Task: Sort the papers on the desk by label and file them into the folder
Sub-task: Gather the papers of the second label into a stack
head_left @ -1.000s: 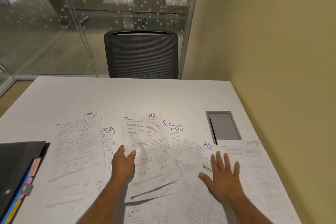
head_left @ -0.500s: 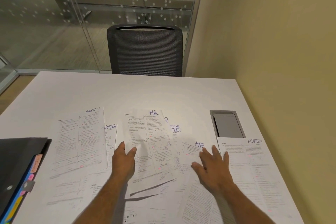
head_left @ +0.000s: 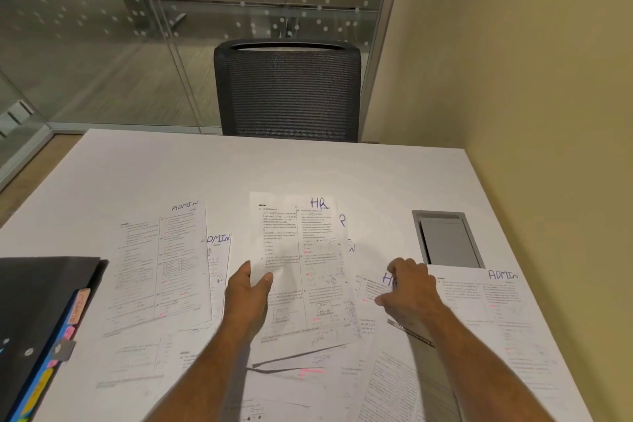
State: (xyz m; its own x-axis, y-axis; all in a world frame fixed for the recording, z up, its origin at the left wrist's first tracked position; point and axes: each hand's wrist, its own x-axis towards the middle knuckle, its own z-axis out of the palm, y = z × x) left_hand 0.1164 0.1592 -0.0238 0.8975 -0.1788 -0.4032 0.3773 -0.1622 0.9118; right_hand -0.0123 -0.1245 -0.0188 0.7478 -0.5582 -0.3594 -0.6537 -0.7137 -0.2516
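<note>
**Two hands at work among labelled papers on a white desk**

A person leans over a white rectangular desk [head_left: 239,168] strewn with overlapping printed sheets, each marked by hand in blue ink. The left hand [head_left: 247,291] pinches the near left edge of a white printed sheet headed "HR" [head_left: 301,250], thumb on top and fingers under, the sheet raised a little off the pile. The right hand [head_left: 411,291] curls, fingers bent together, on a second printed sheet whose "HR" heading [head_left: 371,288] it half covers; whether it grips the paper cannot be told. Sheets marked "ADMIN" lie at far left [head_left: 161,267] and far right [head_left: 496,305]. A black folder with coloured index tabs [head_left: 37,312] rests at the desk's left edge, apart from both hands.
</note>
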